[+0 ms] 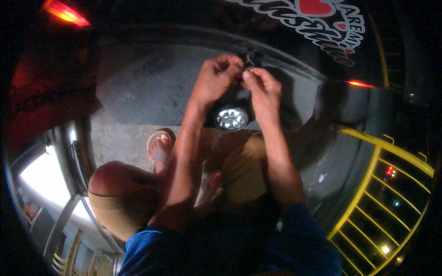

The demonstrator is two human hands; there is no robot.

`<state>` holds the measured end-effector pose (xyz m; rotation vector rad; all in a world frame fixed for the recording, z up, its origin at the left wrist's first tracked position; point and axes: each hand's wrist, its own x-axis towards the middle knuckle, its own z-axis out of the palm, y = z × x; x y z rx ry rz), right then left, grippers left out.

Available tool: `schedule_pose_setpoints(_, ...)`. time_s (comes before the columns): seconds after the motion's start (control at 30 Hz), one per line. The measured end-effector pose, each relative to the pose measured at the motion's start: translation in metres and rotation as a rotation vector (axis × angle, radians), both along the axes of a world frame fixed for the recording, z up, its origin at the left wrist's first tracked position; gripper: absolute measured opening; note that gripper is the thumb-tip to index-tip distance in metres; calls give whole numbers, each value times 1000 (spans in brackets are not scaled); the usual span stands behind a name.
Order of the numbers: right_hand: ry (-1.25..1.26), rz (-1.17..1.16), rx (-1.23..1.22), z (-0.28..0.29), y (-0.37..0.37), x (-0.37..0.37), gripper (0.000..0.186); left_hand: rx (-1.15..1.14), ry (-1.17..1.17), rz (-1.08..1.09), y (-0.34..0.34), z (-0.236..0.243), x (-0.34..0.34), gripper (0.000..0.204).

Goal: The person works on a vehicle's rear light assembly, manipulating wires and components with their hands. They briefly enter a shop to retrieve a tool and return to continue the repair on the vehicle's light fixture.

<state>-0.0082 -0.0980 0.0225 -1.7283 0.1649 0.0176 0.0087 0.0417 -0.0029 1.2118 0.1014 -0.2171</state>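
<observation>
My left hand (218, 76) and my right hand (263, 87) meet near the top middle, thumbs and fingers pinched together. Thin wires (249, 60) show at the fingertips, one of them yellowish, and both hands appear closed on them. Their exact ends are hidden by the fingers. Just below the hands is a round lamp (232, 118) with several bright reflector cells behind its clear face. A thin dark line seems to run from the fingers toward it. Behind everything stands a dark grey vehicle panel (147, 85), with a dark gap along its upper edge.
A red lit tail lamp (69, 14) glows at the upper left, and a sticker with a red heart (315, 7) is above right. My bent knee (113, 181) and sandalled foot (161, 145) are at left. A yellow metal railing (368, 184) stands at right.
</observation>
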Motion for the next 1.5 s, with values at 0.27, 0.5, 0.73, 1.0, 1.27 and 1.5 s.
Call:
schedule_pose_setpoints(0.27,-31,45,-31,-3,5,-1,13,-46,95,-14,4,5,6,20)
schedule_pose_setpoints(0.5,-34,69,-186,4,10,0,15,89,17,-39,4,-3,7,20)
schedule_pose_setpoints(0.73,-100,46,-115,2,13,-1,20,34,101,30,3,10,6,19)
schedule_pose_setpoints(1.0,-105,-41,-136,-8,-7,1,12,31,128,54,-2,11,4,22)
schedule_pose_setpoints(1.27,-85,-22,31,-5,-7,7,19,-47,83,55,-1,11,4,21)
schedule_pose_setpoints(1.5,-94,-73,-68,-4,-6,8,18,-92,103,43,0,8,3,24)
